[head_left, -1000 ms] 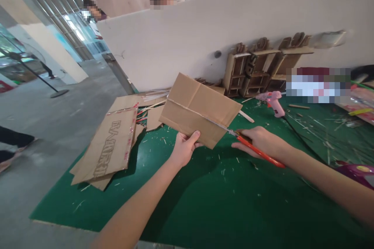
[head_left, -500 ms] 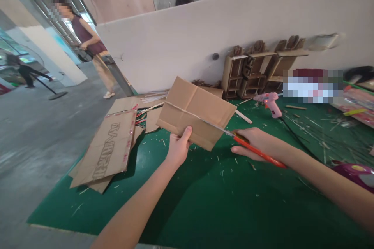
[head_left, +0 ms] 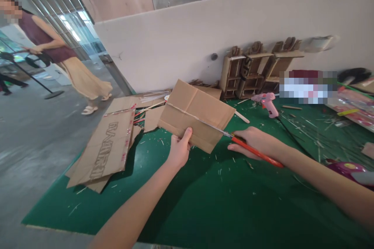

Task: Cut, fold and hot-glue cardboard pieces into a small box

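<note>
A creased piece of brown cardboard [head_left: 201, 113] is held up above the green table, tilted. My left hand [head_left: 180, 148] grips its lower edge, thumb on the near face and fingers behind. In my right hand [head_left: 248, 142] are orange-handled scissors [head_left: 253, 149], closed around the handles. Their blades lie at the cardboard's right edge, in line with a slit that runs across the sheet toward its upper left. Part of the blades is hard to make out against the cardboard.
Printed cardboard sheets [head_left: 109, 144] lie stacked on the green table [head_left: 187, 202] at left. Cardboard shelf models [head_left: 251, 72] stand against the white partition [head_left: 175, 52]. To the right are a pink glue gun [head_left: 270, 105] with its cord and a purple object [head_left: 347, 169]. A person [head_left: 52, 42] walks at far left.
The person at left has come nearer and moved left in view. My hands, the scissors and the cardboard keep nearly the same position; the view has shifted slightly.
</note>
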Tool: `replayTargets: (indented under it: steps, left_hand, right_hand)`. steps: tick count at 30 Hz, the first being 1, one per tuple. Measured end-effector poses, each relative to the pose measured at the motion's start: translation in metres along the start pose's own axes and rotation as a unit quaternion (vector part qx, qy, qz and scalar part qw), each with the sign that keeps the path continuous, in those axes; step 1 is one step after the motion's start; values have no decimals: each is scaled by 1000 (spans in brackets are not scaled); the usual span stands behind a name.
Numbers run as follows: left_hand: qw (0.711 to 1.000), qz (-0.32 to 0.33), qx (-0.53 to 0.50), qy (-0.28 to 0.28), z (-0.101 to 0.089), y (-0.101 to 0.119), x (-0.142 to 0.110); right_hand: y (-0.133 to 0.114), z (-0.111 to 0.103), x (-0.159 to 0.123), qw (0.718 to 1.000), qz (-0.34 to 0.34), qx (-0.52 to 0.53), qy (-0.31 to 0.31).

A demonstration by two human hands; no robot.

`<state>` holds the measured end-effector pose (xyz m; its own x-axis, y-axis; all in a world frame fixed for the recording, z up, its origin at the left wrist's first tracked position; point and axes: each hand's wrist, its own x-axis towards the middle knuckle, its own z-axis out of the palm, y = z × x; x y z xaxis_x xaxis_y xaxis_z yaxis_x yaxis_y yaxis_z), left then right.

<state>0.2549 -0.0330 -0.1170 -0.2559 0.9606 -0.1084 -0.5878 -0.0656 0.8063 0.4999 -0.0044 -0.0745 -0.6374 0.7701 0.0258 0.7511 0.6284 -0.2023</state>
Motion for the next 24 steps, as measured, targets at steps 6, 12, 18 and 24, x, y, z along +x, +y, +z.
replayTargets:
  steps: [6,12,18,24]
  left_hand:
    - [999,-18,-23,27,4,2,-4]
    - [999,-15,-25,13,6,2,-5]
    - [1000,-9,2,-12,2,2,-5]
    - [998,20,19,-53,3,1,-9]
  right_hand:
    - [1,6,-2,1000,-3,-9,21]
    - [-2,7,-4,1000,11,5,23]
    - [-2,-2,-3,999,22,10,-36]
    - [-2,-16,-6,995,7,56,-85]
